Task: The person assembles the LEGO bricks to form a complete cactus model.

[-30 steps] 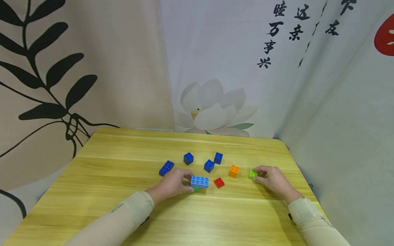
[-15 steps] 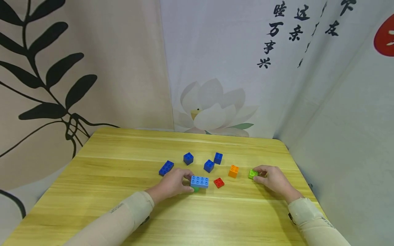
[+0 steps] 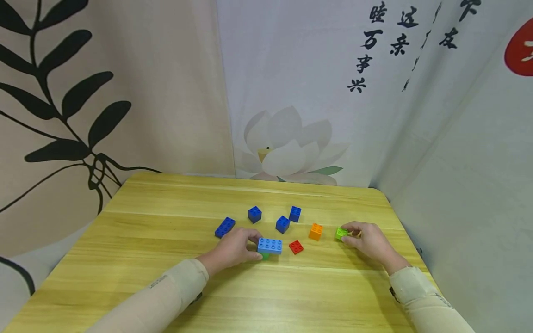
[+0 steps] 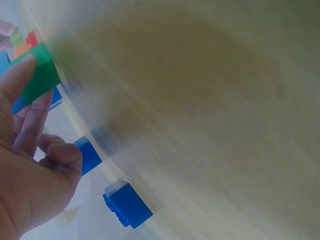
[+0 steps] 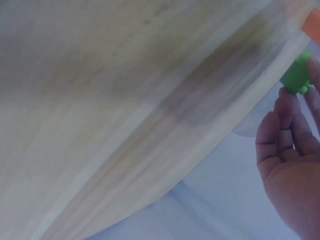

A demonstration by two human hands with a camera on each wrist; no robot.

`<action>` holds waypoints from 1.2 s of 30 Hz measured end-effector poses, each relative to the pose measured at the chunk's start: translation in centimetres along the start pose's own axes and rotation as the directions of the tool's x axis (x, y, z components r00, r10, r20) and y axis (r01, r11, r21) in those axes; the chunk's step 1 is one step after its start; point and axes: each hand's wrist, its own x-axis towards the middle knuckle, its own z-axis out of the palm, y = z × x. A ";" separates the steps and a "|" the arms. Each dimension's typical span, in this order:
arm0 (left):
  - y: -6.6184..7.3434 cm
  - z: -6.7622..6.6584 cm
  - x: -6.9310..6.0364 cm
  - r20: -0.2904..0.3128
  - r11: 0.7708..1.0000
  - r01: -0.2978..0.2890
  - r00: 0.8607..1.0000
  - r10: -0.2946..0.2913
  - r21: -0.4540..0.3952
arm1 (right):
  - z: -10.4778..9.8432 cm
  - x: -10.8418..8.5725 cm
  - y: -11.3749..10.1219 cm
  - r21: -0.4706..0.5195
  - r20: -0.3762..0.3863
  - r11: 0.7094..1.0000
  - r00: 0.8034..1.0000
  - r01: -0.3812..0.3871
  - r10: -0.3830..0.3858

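Observation:
My left hand point(image 3: 235, 247) pinches a green toy brick point(image 4: 44, 75) between thumb and fingers. A light blue brick point(image 3: 269, 246) with two rows of studs sits on top of that green one and sticks out to the right. At the right side of the table, my right hand point(image 3: 370, 240) pinches a small lime green brick point(image 3: 341, 233) with thumb and fingertips. In the right wrist view the same lime brick point(image 5: 297, 74) appears at the fingertips, tilted. Between the two hands lie a flat red brick point(image 3: 296, 247) and an orange brick point(image 3: 316, 232).
Behind the left hand lie a long dark blue brick point(image 3: 225, 227) and three shorter blue ones: one brick point(image 3: 255, 214) at the left, a second brick point(image 3: 282, 225), and a third brick point(image 3: 295, 214) touching or nearly touching it. Curtains point(image 3: 308, 92) hang behind the wooden table point(image 3: 270, 296).
The lime green brick has shifted slightly to the left and up in my right hand, which moved a little with it. My left hand and its bricks have stayed in place.

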 end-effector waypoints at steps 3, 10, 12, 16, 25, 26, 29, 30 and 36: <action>0.0 0.0 0.0 0.000 1.000 0.000 1.000 0.000 0.000 | 0.0 0.0 -0.2 -0.001 0.003 1.000 1.000 -0.003 0.003; 0.0 0.0 0.0 -0.001 1.000 0.003 1.000 -0.003 -0.011 | -0.1 0.0 -0.6 -0.004 0.012 1.000 1.000 -0.009 0.009; 0.0 0.0 0.0 -0.001 1.000 -0.001 1.000 0.001 -0.007 | -0.2 0.0 -0.7 -0.001 0.015 1.000 1.000 -0.011 0.011; -0.1 0.0 0.0 -0.002 1.000 -0.002 1.000 0.002 -0.011 | -0.2 0.1 -0.8 0.010 0.017 1.000 1.000 -0.017 0.017; -0.1 0.1 -0.1 0.000 1.000 -0.007 1.000 0.007 -0.017 | -0.3 0.1 -1.1 0.017 0.016 1.000 1.000 -0.020 0.020; -0.1 0.0 -0.1 0.001 1.000 -0.005 1.000 0.005 -0.018 | -0.3 0.1 -1.2 0.018 0.017 1.000 1.000 -0.023 0.023; -0.1 0.0 -0.1 0.003 1.000 -0.005 1.000 0.005 -0.021 | -0.3 0.1 -1.4 0.019 0.027 0.999 0.999 -0.027 0.027; -0.1 0.0 -0.2 0.003 1.000 -0.003 1.000 0.003 -0.022 | -0.3 0.1 -1.5 0.020 0.029 0.999 0.999 -0.028 0.027; 0.0 0.0 -0.2 0.007 1.000 0.008 1.000 -0.007 -0.024 | -0.2 0.2 -2.0 0.019 0.026 0.999 0.999 -0.033 0.032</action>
